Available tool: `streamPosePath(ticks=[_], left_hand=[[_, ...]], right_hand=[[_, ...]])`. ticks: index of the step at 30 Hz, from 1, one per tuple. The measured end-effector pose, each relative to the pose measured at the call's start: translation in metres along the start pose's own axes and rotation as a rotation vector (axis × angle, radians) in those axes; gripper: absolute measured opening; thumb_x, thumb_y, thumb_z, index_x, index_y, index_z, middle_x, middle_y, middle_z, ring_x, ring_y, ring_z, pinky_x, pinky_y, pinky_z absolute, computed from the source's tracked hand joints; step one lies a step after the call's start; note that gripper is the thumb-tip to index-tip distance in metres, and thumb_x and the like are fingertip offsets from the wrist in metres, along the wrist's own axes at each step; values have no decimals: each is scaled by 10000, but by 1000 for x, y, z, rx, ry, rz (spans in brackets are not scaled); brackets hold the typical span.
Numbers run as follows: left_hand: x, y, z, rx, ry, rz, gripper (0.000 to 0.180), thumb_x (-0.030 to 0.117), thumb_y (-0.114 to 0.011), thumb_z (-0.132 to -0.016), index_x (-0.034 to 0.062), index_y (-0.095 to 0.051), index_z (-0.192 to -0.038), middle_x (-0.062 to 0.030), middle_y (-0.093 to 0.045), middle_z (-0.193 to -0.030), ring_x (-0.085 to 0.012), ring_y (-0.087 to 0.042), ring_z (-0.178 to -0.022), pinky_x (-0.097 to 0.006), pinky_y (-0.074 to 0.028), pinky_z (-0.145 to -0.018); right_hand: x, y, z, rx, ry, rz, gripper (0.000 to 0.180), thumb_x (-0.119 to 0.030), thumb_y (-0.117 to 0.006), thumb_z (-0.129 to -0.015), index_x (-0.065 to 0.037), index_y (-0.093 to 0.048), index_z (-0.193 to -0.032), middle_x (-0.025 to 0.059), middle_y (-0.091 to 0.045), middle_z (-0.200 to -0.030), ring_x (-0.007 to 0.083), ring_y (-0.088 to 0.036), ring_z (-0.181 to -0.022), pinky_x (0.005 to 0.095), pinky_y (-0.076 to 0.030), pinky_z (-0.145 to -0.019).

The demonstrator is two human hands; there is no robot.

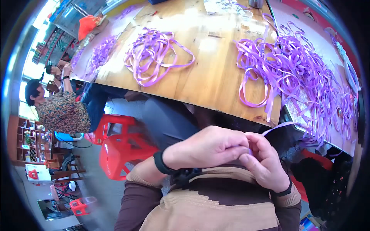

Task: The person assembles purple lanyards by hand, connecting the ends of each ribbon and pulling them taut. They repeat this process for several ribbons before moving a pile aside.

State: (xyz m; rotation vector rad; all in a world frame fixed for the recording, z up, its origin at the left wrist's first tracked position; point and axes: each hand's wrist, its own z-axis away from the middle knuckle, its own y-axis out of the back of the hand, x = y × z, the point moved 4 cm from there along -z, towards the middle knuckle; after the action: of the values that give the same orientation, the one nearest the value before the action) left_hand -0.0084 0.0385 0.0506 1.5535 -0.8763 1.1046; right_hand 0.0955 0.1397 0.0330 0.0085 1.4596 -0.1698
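Pinching a purple ribbon (pixel 283 125), left hand (pixel 212 145) and right hand (pixel 266 165) meet before the bench (pixel 216 81). Looped ribbons (pixel 148 51) lie on it.

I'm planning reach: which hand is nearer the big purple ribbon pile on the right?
Right: in the picture, the right hand is below the big pile, left of its middle; the left hand is farther left.

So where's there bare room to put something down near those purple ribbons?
The widest bare patch is on the wooden table, between the small ribbon pile and the large ribbon heap, reaching to the near edge. It's crowded on the right: the heap covers that end and spreads over much of the pale table beside it.
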Motion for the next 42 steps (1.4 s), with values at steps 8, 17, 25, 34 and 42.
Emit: streamPosePath(ticks=[8, 17, 25, 34, 42], left_hand=[[-61, 110, 23, 417, 209, -450, 146, 142, -547, -848, 2, -576, -881, -62, -538, -695, -101, -504, -635, -222, -413, -580], [-118, 194, -3, 616, 518, -1103, 174, 163, -470, -842, 41, -561, -926, -177, -602, -833, -343, -569, -789, -448, -422, -670], [-65, 193, 9, 474, 380, -383, 118, 130, -530, -841, 25, -548, -791, 8, -528, -712, -95, -498, -688, -262, -398, -627], [14, 219, -6, 335, 56, 99, 172, 144, -415, -903, 26, -533, -939, -144, -551, -1100, -191, -536, -1011, -311, -402, -883], [72, 214, -28, -188, -256, 272, 180, 214, -356, -923, 73, -462, -963, -181, -491, -1195, -267, -480, -1108, -425, -364, -943]], right_hand=[[12, 6, -19, 58, -44, 322, 108, -94, -569, -849, 10, -562, -875, -23, -493, -702, 38, -416, -623, 188, -350, -549], [11, 1, -30, 53, -39, 350, 116, -101, -577, -844, 12, -565, -867, -14, -498, -689, 41, -428, -615, 187, -366, -550], [24, 6, -41, 68, -58, 333, 108, -93, -579, -838, 13, -567, -862, 0, -506, -688, 53, -440, -612, 196, -370, -550], [33, -8, -60, -16, 113, 484, 105, -84, -598, -802, 8, -571, -843, 86, -551, -708, 189, -529, -616, 269, -415, -562], [40, 0, -56, -25, 175, 540, 89, -76, -598, -787, 5, -576, -818, 112, -557, -699, 256, -556, -624, 309, -430, -557]])
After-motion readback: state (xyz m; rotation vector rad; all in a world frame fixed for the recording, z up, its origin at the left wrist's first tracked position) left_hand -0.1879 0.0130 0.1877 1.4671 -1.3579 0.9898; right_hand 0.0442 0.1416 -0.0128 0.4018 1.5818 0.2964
